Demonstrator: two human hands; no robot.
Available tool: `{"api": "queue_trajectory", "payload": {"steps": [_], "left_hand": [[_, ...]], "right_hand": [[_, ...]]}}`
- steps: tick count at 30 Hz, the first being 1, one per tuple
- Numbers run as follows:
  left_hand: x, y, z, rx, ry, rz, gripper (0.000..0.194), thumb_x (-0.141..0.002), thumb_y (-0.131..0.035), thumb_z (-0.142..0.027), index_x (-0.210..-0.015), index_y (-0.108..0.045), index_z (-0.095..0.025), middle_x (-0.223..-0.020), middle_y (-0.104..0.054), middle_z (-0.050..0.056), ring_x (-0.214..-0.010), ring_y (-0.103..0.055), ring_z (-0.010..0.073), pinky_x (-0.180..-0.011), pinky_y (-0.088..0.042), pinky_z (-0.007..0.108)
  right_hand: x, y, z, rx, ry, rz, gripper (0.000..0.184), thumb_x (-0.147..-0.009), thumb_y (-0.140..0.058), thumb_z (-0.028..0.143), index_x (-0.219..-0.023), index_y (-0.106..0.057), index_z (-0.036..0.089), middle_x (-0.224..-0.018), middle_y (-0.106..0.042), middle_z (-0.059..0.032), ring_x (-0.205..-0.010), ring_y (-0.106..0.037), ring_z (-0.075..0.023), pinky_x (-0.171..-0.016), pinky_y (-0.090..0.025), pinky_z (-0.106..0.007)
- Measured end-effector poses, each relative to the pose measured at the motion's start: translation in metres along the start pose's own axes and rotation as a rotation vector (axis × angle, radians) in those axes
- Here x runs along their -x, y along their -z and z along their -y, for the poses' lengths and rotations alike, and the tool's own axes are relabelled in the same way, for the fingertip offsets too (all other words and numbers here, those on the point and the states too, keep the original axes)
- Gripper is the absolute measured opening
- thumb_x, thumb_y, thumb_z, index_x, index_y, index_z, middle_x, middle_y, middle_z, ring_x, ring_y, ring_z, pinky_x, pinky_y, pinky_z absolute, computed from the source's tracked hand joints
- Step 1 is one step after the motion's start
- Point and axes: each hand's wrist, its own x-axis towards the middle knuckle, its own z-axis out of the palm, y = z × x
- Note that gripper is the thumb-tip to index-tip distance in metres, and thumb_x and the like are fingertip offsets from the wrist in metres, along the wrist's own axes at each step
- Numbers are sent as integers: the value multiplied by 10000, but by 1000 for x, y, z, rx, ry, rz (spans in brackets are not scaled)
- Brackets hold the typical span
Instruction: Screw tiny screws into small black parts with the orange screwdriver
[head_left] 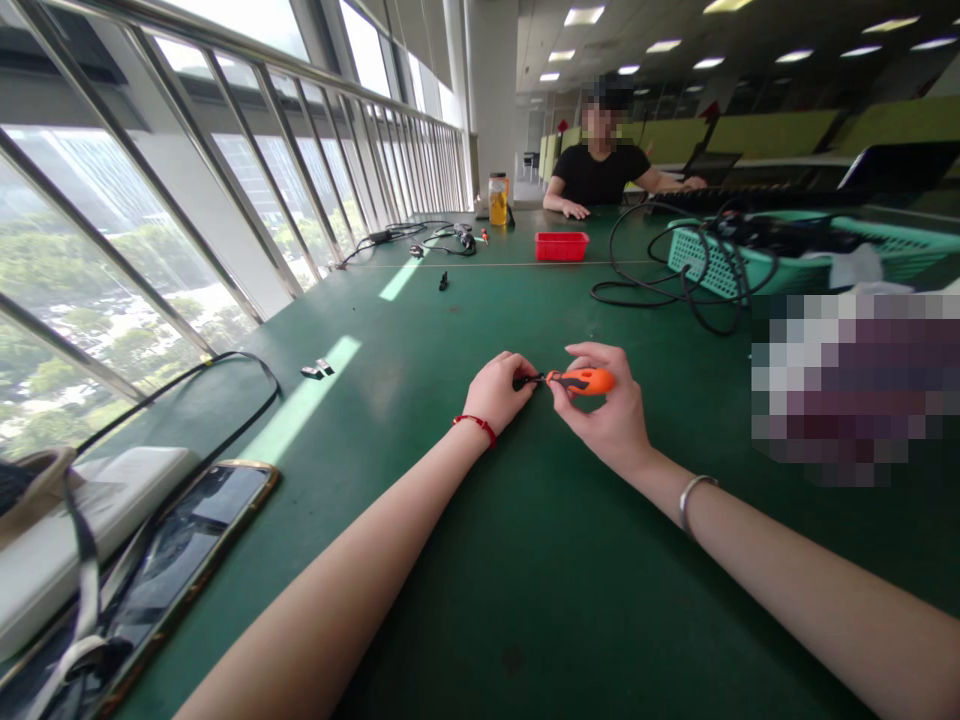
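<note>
My right hand (611,425) grips an orange and black screwdriver (592,381) by the front of its handle, with the shaft pointing left. Pinched in the fingers of my left hand (501,388) is a small black part (525,381); my fingers cover much of it, so its kind is unclear. The screwdriver's tip meets or nearly meets this part. Both hands are low over the green table (465,560). Small black and silver pieces (317,370) lie to the left, and another small black piece (443,281) lies farther back.
A red bin (561,246), a bottle of amber liquid (498,200) and cables (457,236) stand or lie at the back. A green basket (720,265) is at right. A phone (202,550) and white power strip (127,500) lie at left. Across the table sits a person (600,175).
</note>
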Motion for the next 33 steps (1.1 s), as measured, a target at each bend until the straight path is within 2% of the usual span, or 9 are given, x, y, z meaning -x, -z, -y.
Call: {"api": "queue_trajectory", "payload": {"steps": [3, 8, 13, 15, 19, 21, 27, 31, 33], "left_hand": [[2, 1, -4, -85, -7, 8, 55, -751, -584, -165, -787, -622, -182, -860, -620, 26, -810, -605, 164, -724, -496, 275], [4, 3, -12, -217, -22, 20, 72, -789, -565, -174, -830, -623, -186, -904, -630, 40, -837, -610, 179, -751, -495, 288], [4, 4, -13, -282, -18, 24, 80, -811, -554, -179, -852, -622, -187, -916, -649, 43, -865, -603, 192, -779, -482, 301], [4, 4, -13, -315, -28, 21, 84, -818, -549, -184, -857, -623, -187, -932, -657, 46, -896, -595, 202, -799, -472, 311], [4, 4, -13, -349, -50, 22, 103, -833, -530, -182, -871, -626, -185, -954, -664, 50, -919, -584, 212, -813, -458, 325], [4, 4, -13, -354, -52, 25, 107, -837, -526, -184, -876, -626, -187, -957, -666, 51, -920, -583, 212, -812, -455, 325], [4, 4, -13, -366, -44, 18, 97, -832, -540, -188, -870, -629, -191, -945, -664, 53, -924, -578, 214, -804, -453, 324], [4, 3, -12, -344, -46, 22, 95, -828, -542, -182, -868, -628, -192, -943, -661, 52, -922, -571, 211, -808, -454, 325], [4, 4, -12, -343, -48, 19, 99, -833, -537, -183, -868, -629, -189, -941, -659, 55, -923, -569, 212, -812, -453, 328]], "right_hand": [[0, 0, 0, -12, -2, 0, 331, -745, -627, 222, -1049, -497, 241, -794, -593, -6, -722, -595, -177, -729, -497, -350], [0, 1, 1, 13, -69, 74, 247, -788, -622, 300, -999, -510, 240, -557, -498, 60, -577, -528, -158, -658, -477, -326], [-1, -1, -1, -27, 30, -24, 347, -753, -642, 214, -1066, -494, 236, -836, -596, -12, -746, -606, -168, -745, -499, -332], [-1, -1, -1, -38, 35, -34, 341, -756, -642, 214, -1063, -495, 237, -875, -597, -21, -759, -610, -164, -743, -500, -326], [0, 1, 0, -13, -61, 45, 265, -778, -645, 312, -996, -513, 239, -641, -529, 41, -625, -561, -157, -664, -484, -321], [0, 1, 0, -5, -78, 64, 254, -783, -638, 320, -989, -512, 242, -587, -496, 57, -596, -545, -155, -658, -481, -323], [-2, -1, 1, -31, 30, -39, 336, -751, -625, 220, -1058, -491, 248, -863, -606, -15, -757, -620, -172, -746, -503, -344], [-1, 0, 1, 7, -52, 44, 246, -776, -623, 287, -992, -513, 245, -592, -523, 54, -587, -554, -155, -665, -488, -324], [-1, 0, 0, 14, -58, 54, 246, -779, -626, 295, -990, -511, 245, -561, -496, 63, -575, -541, -154, -659, -484, -322]]}}
